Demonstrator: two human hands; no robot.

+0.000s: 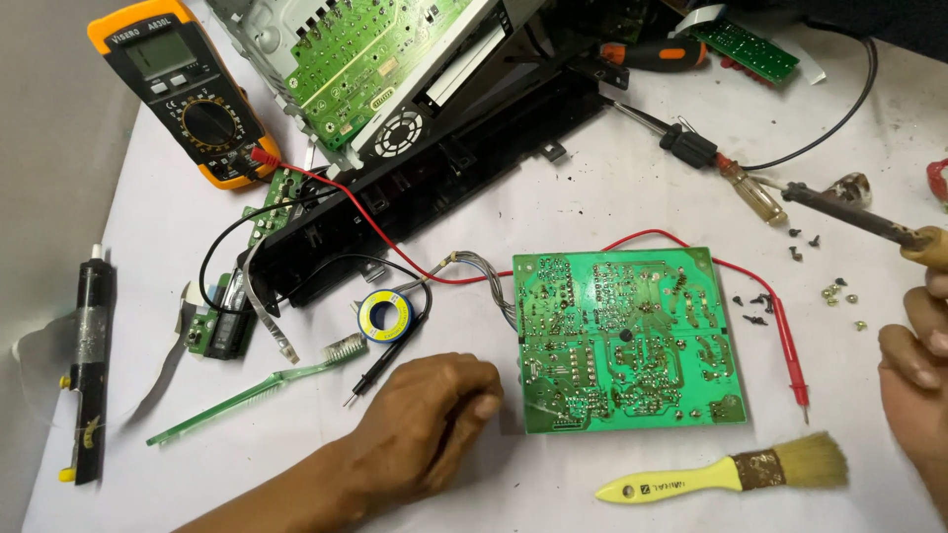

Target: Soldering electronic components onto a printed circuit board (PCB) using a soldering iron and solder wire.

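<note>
A green circuit board (622, 341) lies solder side up on the white table, with grey wires leaving its left edge. My left hand (425, 415) rests on the table just left of the board's lower-left corner, fingers curled shut, with nothing visible in it. At the right edge of the view, my right hand (913, 365) grips the wooden handle of a soldering iron (859, 215), whose tip points up and to the left, away from the board.
A red probe (790, 345) lies right of the board and a black probe (380, 365) left of it, both wired to an orange multimeter (188, 89). Nearby are a solder roll (385, 316), green toothbrush (247, 395), yellow brush (721, 474), desoldering pump (89, 365), opened chassis (434, 168), screwdrivers (750, 188) and loose screws (790, 266).
</note>
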